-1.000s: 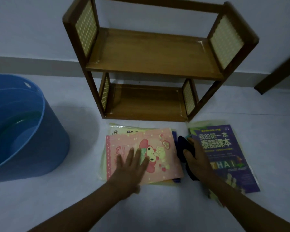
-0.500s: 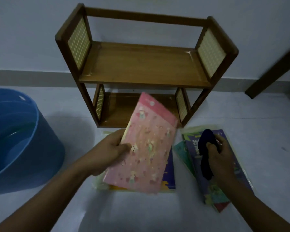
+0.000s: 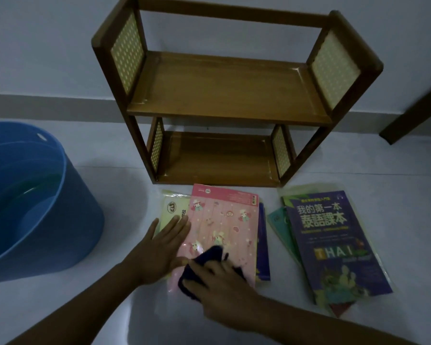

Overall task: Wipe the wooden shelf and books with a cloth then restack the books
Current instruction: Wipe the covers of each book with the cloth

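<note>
A two-tier wooden shelf [image 3: 229,95] stands bare against the wall. In front of it a pink cartoon book [image 3: 224,220] lies back cover up on a small pile, over a yellow book [image 3: 172,207] and a dark blue one [image 3: 263,245]. My left hand [image 3: 159,250] lies flat with fingers spread on the pink book's left edge. My right hand [image 3: 219,280] presses a dark blue cloth [image 3: 209,257] onto the book's near end. A purple Thai textbook [image 3: 334,245] tops a second pile to the right.
A large blue tub [image 3: 35,207] stands on the white floor at the left. A dark wooden leg [image 3: 413,113] slants in at the right. A teal book [image 3: 281,227] pokes out from under the purple one.
The pink book was lifted, flipped over and laid back on the pile. My right hand moved the cloth left from the purple book onto the pink one.
</note>
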`<state>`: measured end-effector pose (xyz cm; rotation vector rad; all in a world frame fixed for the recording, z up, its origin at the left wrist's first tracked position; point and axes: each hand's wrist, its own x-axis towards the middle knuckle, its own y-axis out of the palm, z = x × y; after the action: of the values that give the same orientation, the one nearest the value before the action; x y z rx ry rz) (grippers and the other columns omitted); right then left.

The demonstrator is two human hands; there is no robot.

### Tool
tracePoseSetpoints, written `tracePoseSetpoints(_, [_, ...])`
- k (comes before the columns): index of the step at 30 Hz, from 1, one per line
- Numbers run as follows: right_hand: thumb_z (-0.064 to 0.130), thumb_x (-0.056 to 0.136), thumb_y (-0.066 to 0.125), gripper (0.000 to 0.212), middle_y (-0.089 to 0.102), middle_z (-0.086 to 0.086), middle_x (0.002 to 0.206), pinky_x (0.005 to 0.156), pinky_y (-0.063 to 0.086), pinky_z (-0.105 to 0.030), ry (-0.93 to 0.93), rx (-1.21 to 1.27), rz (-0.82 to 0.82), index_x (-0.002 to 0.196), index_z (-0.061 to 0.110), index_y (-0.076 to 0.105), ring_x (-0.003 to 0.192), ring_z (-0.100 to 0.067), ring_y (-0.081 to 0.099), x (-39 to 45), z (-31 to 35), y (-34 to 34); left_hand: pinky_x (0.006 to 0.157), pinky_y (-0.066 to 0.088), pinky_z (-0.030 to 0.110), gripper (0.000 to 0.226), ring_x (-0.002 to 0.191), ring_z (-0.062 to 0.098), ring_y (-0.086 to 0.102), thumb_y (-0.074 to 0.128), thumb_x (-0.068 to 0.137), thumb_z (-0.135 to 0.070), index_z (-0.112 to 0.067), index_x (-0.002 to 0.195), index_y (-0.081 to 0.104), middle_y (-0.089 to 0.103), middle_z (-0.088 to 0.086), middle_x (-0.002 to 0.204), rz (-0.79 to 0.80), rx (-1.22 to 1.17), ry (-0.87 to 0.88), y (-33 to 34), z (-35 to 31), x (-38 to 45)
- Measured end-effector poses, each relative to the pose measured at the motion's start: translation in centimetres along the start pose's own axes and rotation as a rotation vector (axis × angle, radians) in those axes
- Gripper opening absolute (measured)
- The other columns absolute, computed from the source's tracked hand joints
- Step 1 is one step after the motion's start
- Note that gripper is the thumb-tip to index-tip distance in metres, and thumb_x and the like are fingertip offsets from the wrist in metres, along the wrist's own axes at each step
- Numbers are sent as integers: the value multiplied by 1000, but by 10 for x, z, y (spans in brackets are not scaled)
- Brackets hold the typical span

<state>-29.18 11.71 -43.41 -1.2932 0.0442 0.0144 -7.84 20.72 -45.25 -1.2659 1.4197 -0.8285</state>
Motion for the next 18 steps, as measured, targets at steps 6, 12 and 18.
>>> tracePoseSetpoints(6, [28,88,47,52,44,-4,145,94,43,-46,697,0,-172,139,22,41,116,-33,47,47,-103,-34,112,3,58,78,145,27,8,22,94,-66,-15,151,8,10,7,158,-24,83,26,7,3,-1])
tracePoseSetpoints(12, [31,90,51,55,38,-8,146,90,44,-48,263,10,-42,139,22,29,115,-34,47,50,-19,-11,114,-6,40,73,144,25,21,27,94,-63,-17,150,21,21,6,156,-74,141,50,6,6,-2])
tracePoseSetpoints(18, [30,86,42,53,48,-6,143,90,44,-41,683,-90,-200,138,20,45,111,-29,50,7,-107,-15,113,-11,41,78,143,26,20,29,93,-66,-15,151,16,19,7,156,-51,162,23,6,5,-3])
